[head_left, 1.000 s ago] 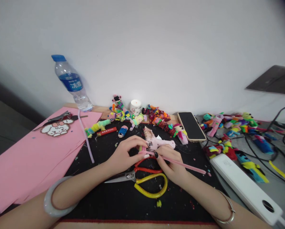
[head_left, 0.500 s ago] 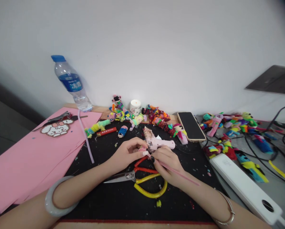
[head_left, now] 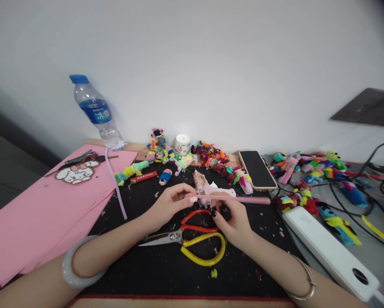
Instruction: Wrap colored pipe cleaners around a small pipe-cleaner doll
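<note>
now left hand (head_left: 171, 205) and right hand (head_left: 232, 218) fingers pinched on pink pipe cleaner (head_left: 236, 199), above scissors (head_left: 192, 237).

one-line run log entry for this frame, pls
left hand: pinching pink stick | right hand: holding same stick | stick: level over mat | scissors: flat below hands | glue gun: behind

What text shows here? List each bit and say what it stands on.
Bottle: blue label with white characters, mirrored or turned, one looks like "水"; the rest is too blurred.
White jar: a small red mark and dark print, too small to read.
Power strip: a faint grey mark, unreadable.
Nothing else bears text.
</note>
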The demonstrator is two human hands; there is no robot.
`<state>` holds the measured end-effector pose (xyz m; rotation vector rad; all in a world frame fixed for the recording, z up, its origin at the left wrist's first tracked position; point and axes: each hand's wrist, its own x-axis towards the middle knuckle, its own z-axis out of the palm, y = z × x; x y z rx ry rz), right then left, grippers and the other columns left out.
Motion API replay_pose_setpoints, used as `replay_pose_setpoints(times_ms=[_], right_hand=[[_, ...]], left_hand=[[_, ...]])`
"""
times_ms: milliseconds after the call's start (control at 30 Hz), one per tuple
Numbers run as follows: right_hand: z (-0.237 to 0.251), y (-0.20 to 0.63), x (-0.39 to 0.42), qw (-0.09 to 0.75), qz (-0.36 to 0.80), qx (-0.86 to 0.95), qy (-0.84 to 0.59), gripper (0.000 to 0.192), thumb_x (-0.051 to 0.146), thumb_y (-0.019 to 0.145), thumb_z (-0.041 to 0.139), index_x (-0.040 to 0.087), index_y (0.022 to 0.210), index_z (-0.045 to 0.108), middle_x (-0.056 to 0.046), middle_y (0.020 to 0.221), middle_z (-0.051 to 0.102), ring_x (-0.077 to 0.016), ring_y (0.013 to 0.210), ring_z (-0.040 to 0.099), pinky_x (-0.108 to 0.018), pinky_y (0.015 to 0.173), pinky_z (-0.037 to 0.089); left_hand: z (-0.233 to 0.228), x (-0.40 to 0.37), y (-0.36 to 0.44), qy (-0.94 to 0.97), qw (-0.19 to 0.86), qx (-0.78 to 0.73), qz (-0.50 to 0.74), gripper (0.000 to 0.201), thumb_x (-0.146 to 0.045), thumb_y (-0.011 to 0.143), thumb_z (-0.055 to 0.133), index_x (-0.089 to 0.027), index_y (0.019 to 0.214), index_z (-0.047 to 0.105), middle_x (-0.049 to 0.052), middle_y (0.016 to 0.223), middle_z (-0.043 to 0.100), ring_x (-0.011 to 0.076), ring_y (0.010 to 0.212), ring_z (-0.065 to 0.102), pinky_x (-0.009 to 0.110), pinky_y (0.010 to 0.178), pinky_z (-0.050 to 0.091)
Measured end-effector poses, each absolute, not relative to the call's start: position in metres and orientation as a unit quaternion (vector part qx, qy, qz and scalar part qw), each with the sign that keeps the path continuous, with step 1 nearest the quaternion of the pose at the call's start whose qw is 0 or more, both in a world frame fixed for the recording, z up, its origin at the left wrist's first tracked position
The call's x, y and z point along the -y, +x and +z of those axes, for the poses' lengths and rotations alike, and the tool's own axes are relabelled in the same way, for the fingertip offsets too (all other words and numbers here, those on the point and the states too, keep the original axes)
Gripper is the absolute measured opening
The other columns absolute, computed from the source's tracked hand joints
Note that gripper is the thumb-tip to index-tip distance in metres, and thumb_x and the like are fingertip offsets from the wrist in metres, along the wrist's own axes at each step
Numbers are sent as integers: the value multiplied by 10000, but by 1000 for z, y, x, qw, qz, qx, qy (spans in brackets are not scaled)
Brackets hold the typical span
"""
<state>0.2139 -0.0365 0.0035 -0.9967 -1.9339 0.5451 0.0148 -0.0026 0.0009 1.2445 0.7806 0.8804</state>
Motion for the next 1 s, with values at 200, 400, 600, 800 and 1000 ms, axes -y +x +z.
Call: replay_pose_setpoints(times_ms=[200, 400, 600, 800, 1000], right_hand=[[-2, 214, 37, 495, 297, 725, -376, 282, 224, 814, 541, 208, 1091, 490, -4, 779, 518, -149, 646, 497, -294, 631, 434], [8, 212, 41, 466, 300, 750, -363, 193, 186, 907, 415, 202, 911, 608, -36, 810, 603, -159, 745, 565, -285, 675, 437], [10, 213, 39, 441, 260, 773, -375, 211, 116, 873, 461, 213, 953, 630, -30, 839, 648, -153, 774, 602, -271, 700, 464], [6, 214, 38, 406, 246, 813, -338, 334, 87, 840, 465, 188, 1129, 598, -75, 999, 671, -173, 920, 623, -299, 826, 483], [10, 212, 37, 399, 253, 812, -343, 354, 149, 880, 421, 198, 1188, 588, -95, 1136, 627, -202, 1065, 569, -367, 932, 441]], left_hand=[[0, 2, 13, 608, 636, -310, 361, 128, -264, 766, 633, -162, 843, 616, 42, 927, 602, 173, 899, 548, 294, 836, 403], [3, 3, 11, 640, 617, -308, 337, 160, -276, 780, 614, -155, 883, 635, 62, 945, 592, 186, 906, 549, 309, 831, 410], [1, 1, 12, 587, 656, -324, 346, 172, -282, 779, 619, -170, 910, 618, 21, 885, 600, 143, 838, 537, 256, 789, 405], [-5, 0, 12, 512, 682, -348, 391, 194, -327, 789, 611, -180, 915, 613, -14, 787, 553, 99, 717, 492, 222, 704, 395], [-4, -1, 15, 457, 695, -356, 425, 197, -341, 774, 629, -191, 901, 621, -12, 793, 565, 107, 747, 503, 239, 727, 409]])
